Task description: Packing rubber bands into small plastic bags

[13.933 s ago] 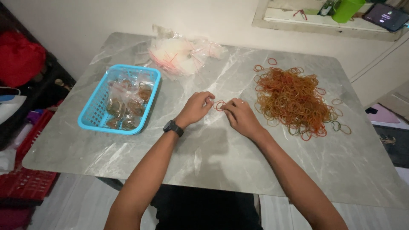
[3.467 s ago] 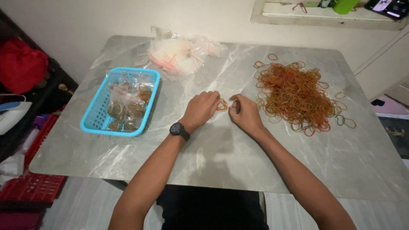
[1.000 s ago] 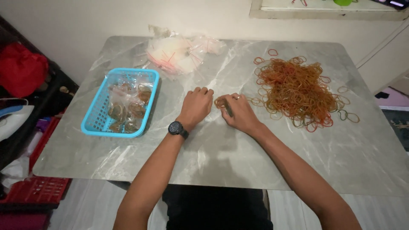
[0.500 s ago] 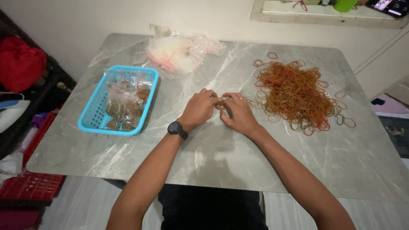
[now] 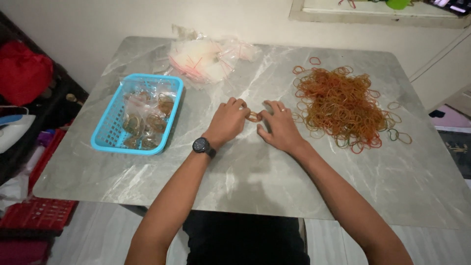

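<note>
My left hand [image 5: 228, 120] and my right hand [image 5: 277, 125] meet at the middle of a grey marble table [image 5: 255, 176]. Between their fingertips sits a small bunch of orange rubber bands [image 5: 253, 117], pinched from both sides. A black watch [image 5: 202, 146] is on my left wrist. To the right of my right hand lies a large loose pile of orange and red rubber bands [image 5: 343, 105], with stray bands around its edge.
A light blue plastic basket [image 5: 113, 135] at the left holds clear bags of rubber bands [image 5: 147, 118]. A heap of empty clear plastic bags [image 5: 206, 56] lies at the far side. Red items [image 5: 22, 73] and a red crate [image 5: 34, 216] stand left of the table.
Over the earlier frames both hands stay together at the table's middle, working the small bunch of bands. In the last second they barely shift; the pile and basket are unmoved.
</note>
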